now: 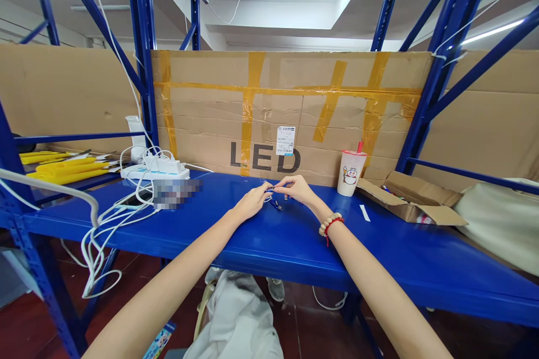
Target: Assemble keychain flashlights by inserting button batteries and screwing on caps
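My left hand [251, 202] is closed in a pinch just above the blue tabletop [202, 235]. My right hand [298, 188], with a beaded bracelet and red cord at its wrist, pinches from the other side. The fingertips of both hands meet at a tiny dark item too small to name. Just below the fingers shows a small dark-blue piece with shiny parts [275, 205]; whether it hangs from the fingers or lies on the table I cannot tell.
At the right stand a lidded cup [351, 173] with a red straw and an open cardboard box [410, 197]. A white paper strip [364, 212] lies nearer. Leftward are a power strip [158, 170], tangled white cables [99, 247] and yellow-handled tools [71, 169]. Cardboard [202, 118] walls the back.
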### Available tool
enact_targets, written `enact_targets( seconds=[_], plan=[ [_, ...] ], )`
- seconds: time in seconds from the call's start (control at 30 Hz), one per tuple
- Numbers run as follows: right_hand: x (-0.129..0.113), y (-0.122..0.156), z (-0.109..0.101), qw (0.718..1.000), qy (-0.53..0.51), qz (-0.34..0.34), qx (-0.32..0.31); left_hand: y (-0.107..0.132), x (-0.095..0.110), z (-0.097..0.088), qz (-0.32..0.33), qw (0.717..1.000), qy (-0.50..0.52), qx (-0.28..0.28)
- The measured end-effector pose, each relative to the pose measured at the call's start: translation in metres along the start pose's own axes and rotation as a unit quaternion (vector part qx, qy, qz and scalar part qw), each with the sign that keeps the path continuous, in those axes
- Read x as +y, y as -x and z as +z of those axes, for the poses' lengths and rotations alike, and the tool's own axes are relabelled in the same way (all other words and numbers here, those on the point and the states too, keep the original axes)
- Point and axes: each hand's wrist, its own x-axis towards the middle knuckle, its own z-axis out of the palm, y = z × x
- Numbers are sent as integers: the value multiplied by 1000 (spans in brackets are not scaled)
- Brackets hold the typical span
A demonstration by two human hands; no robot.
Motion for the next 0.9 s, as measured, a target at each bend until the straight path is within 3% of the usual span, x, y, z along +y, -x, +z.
enact_targets(
  seconds=[0.27, 0.47, 0.77, 0.9],
  plan=[
    [5, 2, 0, 1000, -5, -12, -23, 3, 3, 3, 2, 1000, -1, 0],
    [4, 5, 0, 999, 3, -26, -35, 4, 2, 3, 11, 998, -56, 3],
    [-1, 7, 4, 999, -8, -36, -21, 2, -5, 6, 32, 995, -70, 68],
    [-1, 7, 5, 999, 9, -41, -24, 2, -6, 6, 43, 995, -68, 66]
  ],
)
